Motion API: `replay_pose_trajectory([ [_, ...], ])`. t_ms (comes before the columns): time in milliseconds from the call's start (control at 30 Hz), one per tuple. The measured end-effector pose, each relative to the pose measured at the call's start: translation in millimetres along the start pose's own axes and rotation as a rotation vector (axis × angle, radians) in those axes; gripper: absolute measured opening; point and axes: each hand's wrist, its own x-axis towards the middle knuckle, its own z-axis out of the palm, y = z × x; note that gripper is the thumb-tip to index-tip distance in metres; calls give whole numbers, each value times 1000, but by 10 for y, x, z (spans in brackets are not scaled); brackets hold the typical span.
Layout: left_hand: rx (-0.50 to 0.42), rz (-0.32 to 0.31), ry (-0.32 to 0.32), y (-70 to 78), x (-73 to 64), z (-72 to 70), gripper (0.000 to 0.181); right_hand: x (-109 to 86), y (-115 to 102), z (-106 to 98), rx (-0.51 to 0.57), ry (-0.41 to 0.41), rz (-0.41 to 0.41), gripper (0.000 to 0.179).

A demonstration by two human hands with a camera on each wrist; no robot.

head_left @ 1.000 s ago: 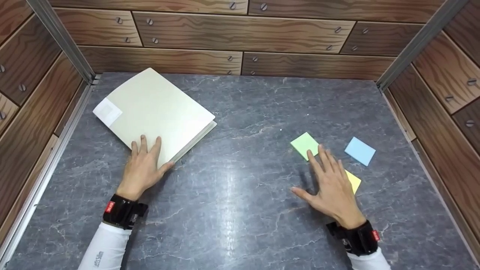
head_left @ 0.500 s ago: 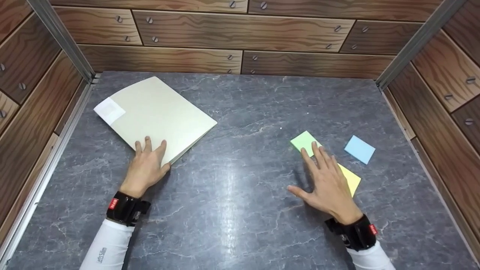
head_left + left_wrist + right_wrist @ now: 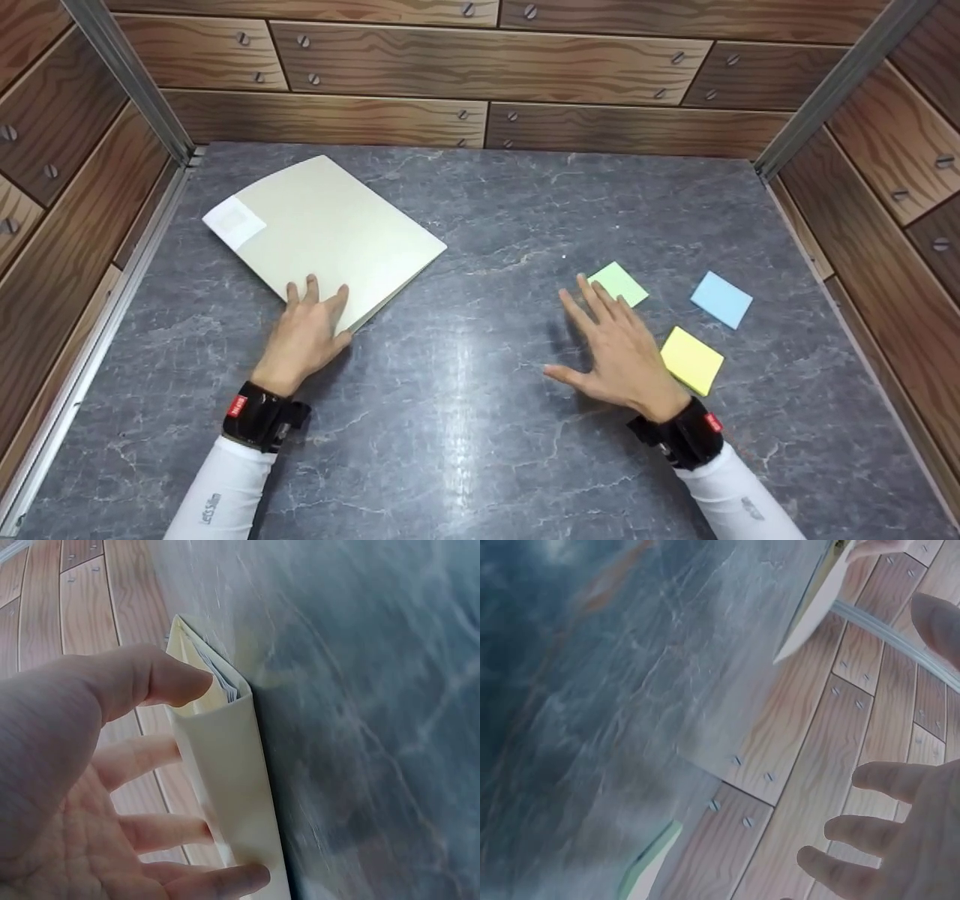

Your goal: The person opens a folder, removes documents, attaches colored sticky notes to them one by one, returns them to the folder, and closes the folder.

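Note:
A cream folder with a white label lies on the left of the dark marbled table, its corner toward me. My left hand rests on its near edge, fingers spread over the cover and thumb at the near corner. Seen from the left wrist, the thumb lies by the folder's open end, where papers show inside. My right hand hovers with fingers spread and holds nothing. Its fingers partly cover a green sticky note pad; whether they touch it, I cannot tell.
Right of my right hand lie a yellow sticky note pad and a blue one. Wood-patterned panels wall the table at the back and both sides, with metal rails at the corners.
The folder has settled flatter and slid a little right with my left hand. My right hand has moved left, uncovering the yellow pad.

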Motion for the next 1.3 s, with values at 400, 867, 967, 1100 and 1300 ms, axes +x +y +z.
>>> replay_pose_trajectory([
  [400, -13, 25, 10, 142, -3, 65, 70, 431, -143, 84, 21, -102, -69, 106],
  [867, -77, 70, -49, 357, 26, 123, 70, 814, -325, 223, 42, -176, -166, 98],
  [967, -83, 77, -54, 414, 28, 137, 70, 890, -297, 279, 110, -223, -149, 93],
  [1100, -83, 93, -51, 486, 18, 161, 69, 1006, -240, 349, 180, -279, -132, 88],
  [1300, -90, 134, -63, 601, 0, 205, 71, 1166, -171, 417, 207, -318, -145, 84],
])
